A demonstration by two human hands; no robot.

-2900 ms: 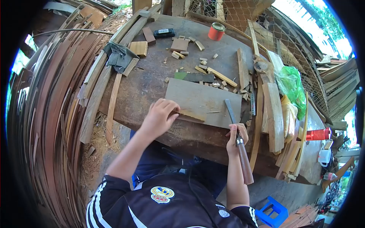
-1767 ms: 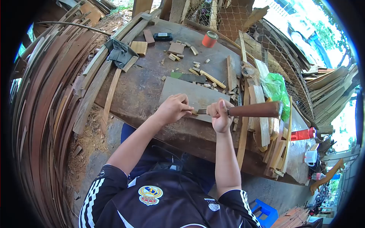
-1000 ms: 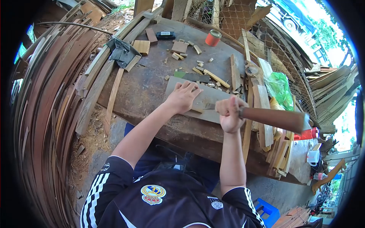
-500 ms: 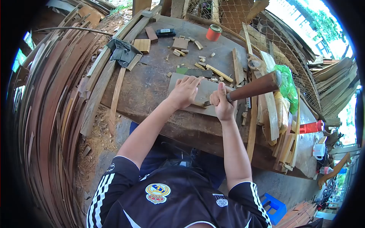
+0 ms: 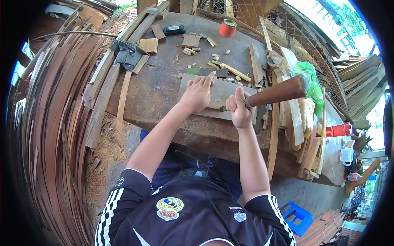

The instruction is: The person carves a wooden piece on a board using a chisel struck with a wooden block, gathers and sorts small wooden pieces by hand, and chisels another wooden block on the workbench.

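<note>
My right hand (image 5: pixel 242 110) is closed round the lower end of a chisel (image 5: pixel 279 91), thumb up along it. Its thick brown wooden handle slants up to the right, and a short bit of blade shows left of my fist, low over a flat grey-brown board (image 5: pixel 223 93). On the board's left part lies my left hand (image 5: pixel 196 95), its fingers stretched forward and the index finger apart from the others. A thin pale wood edge shows between the hands; what lies under my left palm is hidden.
Small wood offcuts (image 5: pixel 236 71) are scattered beyond the board on the workbench (image 5: pixel 152 90). A red tin (image 5: pixel 227 28) and a black case (image 5: pixel 174 30) stand farther back. Wood strips (image 5: pixel 293 119) and a green plastic bag (image 5: pixel 308 82) lie at right. A blue stool (image 5: pixel 297 219) is below.
The fingers of my left hand have spread, with the index finger now pointing forward. My right hand keeps its grip on the chisel, almost unmoved. The view has shifted slightly.
</note>
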